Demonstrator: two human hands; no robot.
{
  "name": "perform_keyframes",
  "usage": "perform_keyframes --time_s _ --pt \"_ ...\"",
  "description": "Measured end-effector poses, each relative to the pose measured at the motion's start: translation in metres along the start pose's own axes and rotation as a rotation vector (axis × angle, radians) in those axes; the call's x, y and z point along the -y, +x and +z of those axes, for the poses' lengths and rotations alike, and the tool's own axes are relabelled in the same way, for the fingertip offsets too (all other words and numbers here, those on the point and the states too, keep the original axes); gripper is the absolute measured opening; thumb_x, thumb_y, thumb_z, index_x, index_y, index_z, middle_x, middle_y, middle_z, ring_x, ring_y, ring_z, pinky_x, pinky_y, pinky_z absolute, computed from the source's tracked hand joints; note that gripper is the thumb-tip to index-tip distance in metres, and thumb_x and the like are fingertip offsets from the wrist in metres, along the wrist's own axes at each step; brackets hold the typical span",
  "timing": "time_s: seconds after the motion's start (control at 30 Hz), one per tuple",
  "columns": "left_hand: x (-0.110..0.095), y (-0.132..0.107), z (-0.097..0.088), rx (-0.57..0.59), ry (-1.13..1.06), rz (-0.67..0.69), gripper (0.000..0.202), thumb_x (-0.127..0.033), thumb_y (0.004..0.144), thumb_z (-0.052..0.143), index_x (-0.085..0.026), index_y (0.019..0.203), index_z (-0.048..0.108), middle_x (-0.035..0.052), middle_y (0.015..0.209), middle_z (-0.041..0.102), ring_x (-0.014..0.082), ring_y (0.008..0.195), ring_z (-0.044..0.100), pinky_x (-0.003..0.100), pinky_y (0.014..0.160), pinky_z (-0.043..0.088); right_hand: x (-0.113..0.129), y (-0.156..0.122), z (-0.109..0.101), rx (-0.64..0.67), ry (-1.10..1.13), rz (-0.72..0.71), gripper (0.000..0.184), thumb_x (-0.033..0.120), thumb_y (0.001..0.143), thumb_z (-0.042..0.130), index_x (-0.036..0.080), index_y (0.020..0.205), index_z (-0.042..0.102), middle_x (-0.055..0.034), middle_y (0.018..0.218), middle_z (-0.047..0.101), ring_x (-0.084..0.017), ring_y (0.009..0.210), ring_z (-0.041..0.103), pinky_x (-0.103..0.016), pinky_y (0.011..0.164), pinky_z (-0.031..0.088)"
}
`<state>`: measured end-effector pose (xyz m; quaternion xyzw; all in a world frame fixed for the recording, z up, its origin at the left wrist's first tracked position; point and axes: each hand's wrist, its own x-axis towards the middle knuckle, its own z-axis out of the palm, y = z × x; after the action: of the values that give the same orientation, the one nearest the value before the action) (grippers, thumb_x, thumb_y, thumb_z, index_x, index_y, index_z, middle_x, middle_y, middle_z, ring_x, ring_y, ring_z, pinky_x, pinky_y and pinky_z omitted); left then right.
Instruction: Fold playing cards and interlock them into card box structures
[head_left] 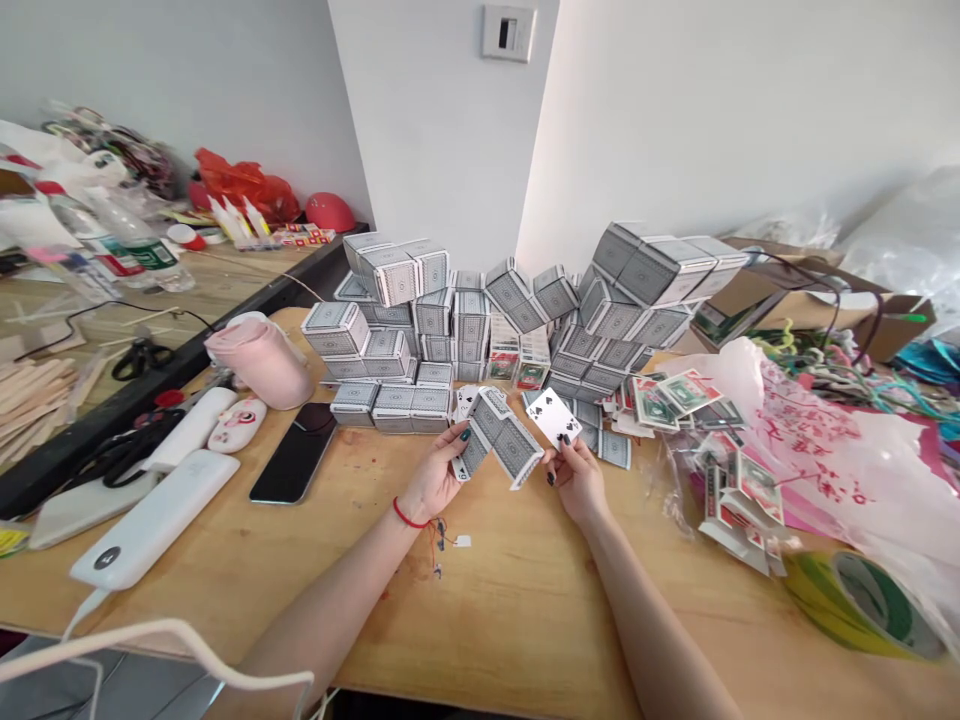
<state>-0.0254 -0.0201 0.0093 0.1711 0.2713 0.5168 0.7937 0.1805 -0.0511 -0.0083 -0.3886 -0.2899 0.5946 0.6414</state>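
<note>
Wooden tabletop (510, 600) lies under my forearms. My left hand (436, 478) curls its fingers around a folded card cluster (501, 440), grey backs outward, just above the wood. My right hand (579, 480) pinches a spade card (553, 415) face up, just beside that cluster. Beyond both stands a pile of card blocks (465, 310).

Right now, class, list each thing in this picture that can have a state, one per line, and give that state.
left hand: closed on the folded cards
right hand: fingers pinch one card, face up, showing spades
card blocks: stacked in a pile, some tilted
phone: lying flat, screen dark
tape roll: lying flat
</note>
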Motion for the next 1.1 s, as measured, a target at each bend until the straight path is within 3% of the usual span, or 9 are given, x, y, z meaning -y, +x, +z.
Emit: perform_keyframes --time_s 0.13,0.27,0.4,0.47,0.63,0.87,1.1 --pt "-0.002 -0.001 0.001 0.020 -0.036 -0.011 0.032 0.000 0.076 0.045 -0.013 0.103 0.055 0.0070 0.088 0.067 0.0134 0.078 0.064 0.024 0.074 0.051 0.000 -0.009 0.009 0.100 -0.036 0.035 0.020 0.029 0.072 0.060 0.021 0.080 0.043 0.0029 0.059 0.060 -0.007 0.036 0.043 -0.018 0.034 0.033" --pt "-0.003 0.002 0.001 0.080 -0.033 -0.020 0.039 0.003 0.075 0.042 -0.012 0.109 0.053 0.0087 0.097 0.065 0.0165 0.090 0.062 0.029 0.083 0.049 0.001 -0.021 0.015 0.268 -0.107 0.148 0.028 0.028 0.072 0.060 0.019 0.093 0.044 -0.0038 0.069 0.066 -0.007 0.032 0.046 -0.018 0.030 0.032" --pt "-0.004 0.006 -0.001 0.031 -0.026 -0.007 0.037 0.003 0.075 0.042 -0.011 0.106 0.055 0.0084 0.093 0.066 0.0160 0.086 0.063 0.027 0.080 0.050 -0.004 -0.028 0.016 0.434 -0.183 0.294 0.030 0.029 0.070 0.062 0.016 0.091 0.045 -0.0075 0.067 0.068 -0.011 0.033 0.052 -0.019 0.030 0.037" --pt "-0.004 0.006 -0.002 -0.005 -0.030 -0.010 0.035 0.002 0.075 0.042 -0.012 0.104 0.056 0.0075 0.090 0.067 0.0150 0.083 0.064 0.027 0.079 0.050 -0.007 -0.029 0.016 0.454 -0.213 0.323 0.029 0.031 0.069 0.063 0.016 0.087 0.045 -0.0082 0.067 0.068 -0.013 0.035 0.055 -0.020 0.031 0.039" --pt "-0.002 0.006 -0.003 -0.063 -0.043 -0.003 0.032 0.000 0.076 0.042 -0.014 0.100 0.057 0.0058 0.090 0.066 0.0136 0.083 0.063 0.026 0.080 0.050 -0.008 -0.031 0.020 0.335 -0.255 0.233 0.028 0.044 0.076 0.052 0.018 0.074 0.044 -0.0052 0.058 0.066 -0.012 0.033 0.053 -0.021 0.032 0.040" --pt "0.000 0.008 -0.005 -0.068 -0.018 -0.001 0.028 -0.003 0.076 0.045 -0.016 0.098 0.057 0.0048 0.090 0.065 0.0145 0.086 0.062 0.030 0.081 0.049 -0.007 -0.040 0.030 0.022 -0.492 -0.041 0.035 0.051 0.075 0.051 0.019 0.063 0.045 0.0021 0.046 0.055 -0.008 0.033 0.045 -0.018 0.032 0.034" --pt "0.005 0.001 -0.003 -0.044 0.043 -0.070 0.028 -0.008 0.075 0.052 -0.019 0.100 0.055 0.0023 0.087 0.064 0.0123 0.075 0.062 0.028 0.074 0.048 -0.012 -0.046 0.038 0.012 -0.570 -0.104 0.030 0.047 0.080 0.046 0.019 0.071 0.045 0.0016 0.053 0.057 -0.008 0.035 0.048 -0.019 0.034 0.036"
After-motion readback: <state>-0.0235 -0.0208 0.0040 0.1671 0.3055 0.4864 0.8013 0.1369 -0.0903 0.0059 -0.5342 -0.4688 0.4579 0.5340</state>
